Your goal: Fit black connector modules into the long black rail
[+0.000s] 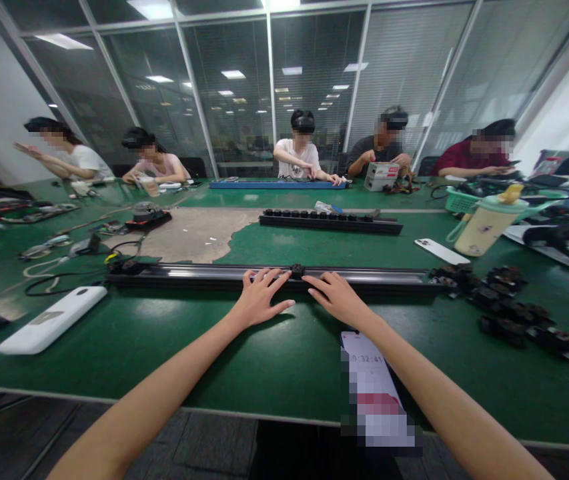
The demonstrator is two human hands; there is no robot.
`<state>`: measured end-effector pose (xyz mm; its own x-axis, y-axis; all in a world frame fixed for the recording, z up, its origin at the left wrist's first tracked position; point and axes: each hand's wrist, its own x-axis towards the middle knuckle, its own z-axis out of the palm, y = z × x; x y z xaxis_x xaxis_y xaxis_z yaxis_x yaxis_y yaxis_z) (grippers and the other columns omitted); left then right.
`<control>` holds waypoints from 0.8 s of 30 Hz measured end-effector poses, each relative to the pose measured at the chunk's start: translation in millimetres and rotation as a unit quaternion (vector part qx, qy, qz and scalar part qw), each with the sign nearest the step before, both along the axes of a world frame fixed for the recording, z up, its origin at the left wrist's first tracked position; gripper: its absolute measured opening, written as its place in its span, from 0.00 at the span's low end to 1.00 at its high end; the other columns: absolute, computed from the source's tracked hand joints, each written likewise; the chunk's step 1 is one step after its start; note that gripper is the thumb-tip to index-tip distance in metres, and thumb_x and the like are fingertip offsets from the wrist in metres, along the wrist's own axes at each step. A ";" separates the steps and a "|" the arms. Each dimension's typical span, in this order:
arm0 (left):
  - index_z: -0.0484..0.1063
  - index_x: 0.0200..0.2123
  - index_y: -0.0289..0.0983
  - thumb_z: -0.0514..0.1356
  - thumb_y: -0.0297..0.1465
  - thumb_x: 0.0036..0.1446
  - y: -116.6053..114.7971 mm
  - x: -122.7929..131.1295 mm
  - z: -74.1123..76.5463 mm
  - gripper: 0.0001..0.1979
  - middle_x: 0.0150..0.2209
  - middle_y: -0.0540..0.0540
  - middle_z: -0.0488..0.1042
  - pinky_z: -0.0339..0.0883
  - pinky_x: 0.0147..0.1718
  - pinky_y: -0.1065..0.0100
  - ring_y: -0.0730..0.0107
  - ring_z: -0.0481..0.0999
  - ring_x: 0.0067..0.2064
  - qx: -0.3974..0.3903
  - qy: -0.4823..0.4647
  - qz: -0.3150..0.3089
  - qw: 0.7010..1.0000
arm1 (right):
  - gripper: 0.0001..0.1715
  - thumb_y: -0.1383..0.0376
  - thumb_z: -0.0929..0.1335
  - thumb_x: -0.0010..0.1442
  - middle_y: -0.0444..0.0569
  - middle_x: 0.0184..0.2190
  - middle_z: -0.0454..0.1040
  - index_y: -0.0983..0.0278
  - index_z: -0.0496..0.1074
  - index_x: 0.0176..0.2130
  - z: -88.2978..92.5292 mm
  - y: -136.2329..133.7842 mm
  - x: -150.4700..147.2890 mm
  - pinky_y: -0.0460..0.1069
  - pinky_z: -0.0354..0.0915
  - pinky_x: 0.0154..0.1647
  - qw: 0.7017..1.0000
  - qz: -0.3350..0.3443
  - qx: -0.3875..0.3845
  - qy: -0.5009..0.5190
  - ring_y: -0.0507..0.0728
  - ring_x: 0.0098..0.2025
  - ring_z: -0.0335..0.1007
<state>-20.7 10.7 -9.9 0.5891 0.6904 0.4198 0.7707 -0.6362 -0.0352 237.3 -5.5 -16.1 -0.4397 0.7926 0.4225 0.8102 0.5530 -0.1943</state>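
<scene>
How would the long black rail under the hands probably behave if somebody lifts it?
The long black rail is probably stiff, since it lies straight. Its boxy sides make rolling unlikely. Its length may let one end dip.

Green bench [264, 363] spanning frame, beige patch [194, 233] left of centre. Along far side, upper middle: five people [298, 157], one at centre with long blue bar [279, 185], one right of centre with white-and-red box [381, 177]. Glass partition [234, 87] behind, top of frame. Right: cream tumbler [487, 227], white phone [441, 251], green basket [459, 200]. Left: white oblong device [57, 320]. Lower centre: lit phone [367, 373], partly pixelated.
</scene>
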 end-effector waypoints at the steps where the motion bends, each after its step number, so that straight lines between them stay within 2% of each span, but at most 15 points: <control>1: 0.57 0.69 0.46 0.48 0.55 0.63 -0.2 0.1 0.2 0.36 0.64 0.38 0.64 0.43 0.60 0.45 0.47 0.59 0.64 0.004 0.002 -0.001 1.000 | 0.26 0.57 0.59 0.71 0.55 0.44 0.72 0.57 0.66 0.64 0.1 0.2 0.1 0.56 0.64 0.52 1.000 0.001 -0.002 0.001 0.61 0.48 0.67; 9: 0.59 0.68 0.41 0.47 0.48 0.67 1.4 -0.2 3.5 0.31 0.64 0.35 0.64 0.45 0.60 0.45 0.47 0.61 0.63 0.053 0.030 -0.009 0.998 | 0.24 0.59 0.58 0.71 0.55 0.43 0.73 0.58 0.68 0.62 -0.1 1.6 -0.1 0.57 0.65 0.53 1.000 0.004 0.003 0.004 0.61 0.47 0.68; 13: 0.62 0.66 0.38 0.45 0.45 0.68 10.3 -16.2 13.3 0.29 0.63 0.34 0.65 0.44 0.61 0.46 0.48 0.63 0.63 0.077 0.042 0.008 0.996 | 0.24 0.59 0.58 0.71 0.55 0.43 0.73 0.59 0.68 0.62 -0.4 0.5 -0.3 0.58 0.65 0.52 1.000 0.003 0.006 0.004 0.61 0.46 0.68; 19: 0.64 0.64 0.37 0.46 0.43 0.68 29.1 -72.1 31.9 0.27 0.63 0.34 0.65 0.42 0.63 0.46 0.49 0.64 0.62 0.105 -0.022 0.121 0.987 | 0.24 0.60 0.58 0.71 0.55 0.43 0.73 0.59 0.69 0.61 -2.5 1.9 1.2 0.58 0.66 0.52 1.000 0.016 0.008 0.012 0.62 0.47 0.68; 24: 0.65 0.62 0.34 0.42 0.43 0.68 43.3 -131.1 43.2 0.29 0.63 0.32 0.63 0.38 0.65 0.47 0.49 0.61 0.64 0.124 -0.086 0.285 0.947 | 0.24 0.60 0.58 0.71 0.55 0.43 0.74 0.59 0.68 0.61 -4.6 3.2 2.1 0.58 0.66 0.51 1.000 0.023 0.008 0.017 0.62 0.46 0.69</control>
<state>-151.8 54.0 33.3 0.0596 0.7431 0.6665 0.9941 -0.1045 0.0275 239.4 -2.4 -20.7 -0.4602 0.7650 0.4505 0.7770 0.5926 -0.2126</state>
